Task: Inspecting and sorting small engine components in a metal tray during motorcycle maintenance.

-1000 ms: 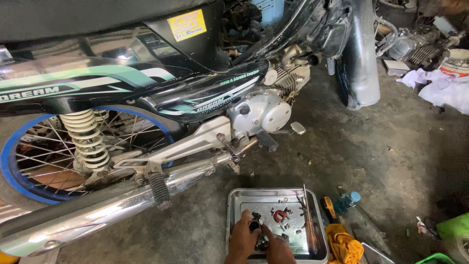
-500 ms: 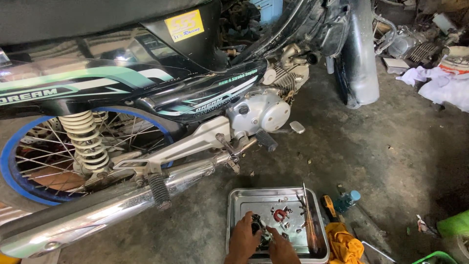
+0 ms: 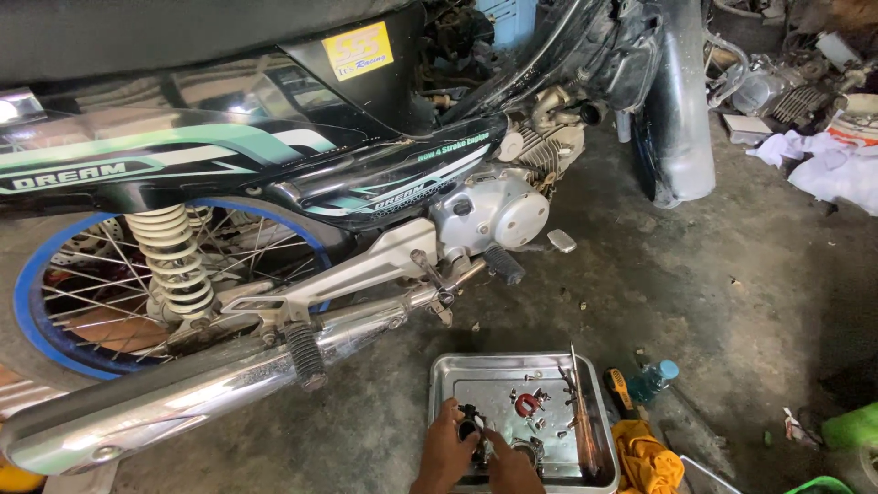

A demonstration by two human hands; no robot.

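1. While you are crouching over the tray (image 3: pixel 448 366), your left hand (image 3: pixel 445 455) is curling loosely beside a small black part (image 3: pixel 470 426), fingertips touching it.
2. Your right hand (image 3: pixel 512 467) is pinching toward the same part from below; whether either hand is truly gripping it, you cannot tell.
3. That part is sitting in the tray's near left area, so the sorting looks only begun.
4. Lying loose in the tray are a red magnet (image 3: pixel 527 403), scattered bolts (image 3: pixel 532 376) and a long screwdriver (image 3: pixel 580 412) along the right wall; these are waiting untouched.
5. Just right of the tray, a yellow rag (image 3: pixel 646 457) and a blue-capped bottle (image 3: pixel 653 381) are resting on the floor.
6. Farther off, the motorbike (image 3: pixel 384 197) is standing with engine cover (image 3: pixel 498 212) on, exhaust (image 3: pixel 210 389) mounted and rear wheel (image 3: pixel 119 302) fitted.
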